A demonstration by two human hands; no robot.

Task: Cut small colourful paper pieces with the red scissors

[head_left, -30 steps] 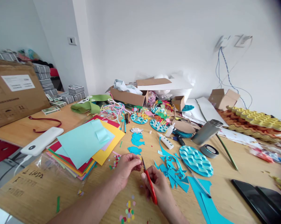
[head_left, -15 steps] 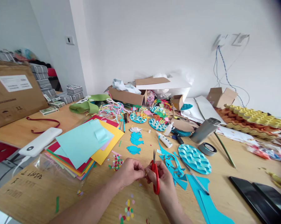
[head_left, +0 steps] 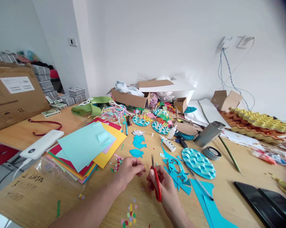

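Note:
My right hand point(head_left: 166, 184) is closed around red-handled scissors point(head_left: 158, 188), their narrow blades pointing away from me and looking shut. To its left, my left hand point(head_left: 130, 171) has its thumb and fingers pinched together; a tiny yellowish bit may be at the fingertips, too small to make out. A small gap separates the two hands. Beyond them lie blue paper fish point(head_left: 136, 153). Colourful paper dots point(head_left: 130, 215) are scattered nearer to me, and more are partly hidden behind my left hand. Blue paper offcuts point(head_left: 177, 172) lie just right of my right hand.
Coloured paper sheets point(head_left: 79, 148) are stacked at left, near a white power bank point(head_left: 41, 144). On the right are a wavy blue oval point(head_left: 198, 163), a roll of tape point(head_left: 212, 152), a steel flask point(head_left: 209, 134) and a black phone point(head_left: 254, 202). A glue bottle point(head_left: 168, 144) lies ahead.
My hands have moved slightly apart. The scissors have shifted a little left and down at the tips, still in my right hand, and the view has tilted slightly.

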